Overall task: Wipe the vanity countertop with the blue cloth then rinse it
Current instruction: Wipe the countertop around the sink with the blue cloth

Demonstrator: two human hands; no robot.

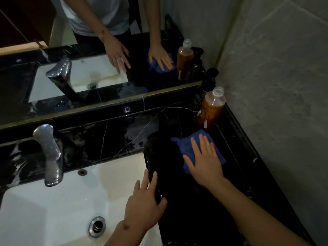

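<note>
1. Head view: the right hand (205, 162) is lying flat, fingers spread, palm down on the blue cloth (186, 148), pressing it against the black marble bench (186, 210); it is not pinching the cloth.
2. The blue cloth is sitting on the bench to the right of the white sink (53, 210), just in front of the amber bottle (210, 110), close to it but apart.
3. The left hand (143, 206) is resting open with fingers spread over the right rim of the sink, fingertips reaching onto the bench edge, holding nothing.
4. The chrome faucet (50, 155) is standing behind the sink, its spout hanging over the basin; the drain (97, 226) is showing at the basin bottom.
5. A dark pump bottle (207, 82) is standing behind the amber bottle, in the far right corner from the sink, by the grey tiled wall (275, 86).
6. The mirror (88, 50) behind the sink is reflecting both hands, the cloth and the bottles.
7. Wet sheen is showing on the bench behind the sink.
</note>
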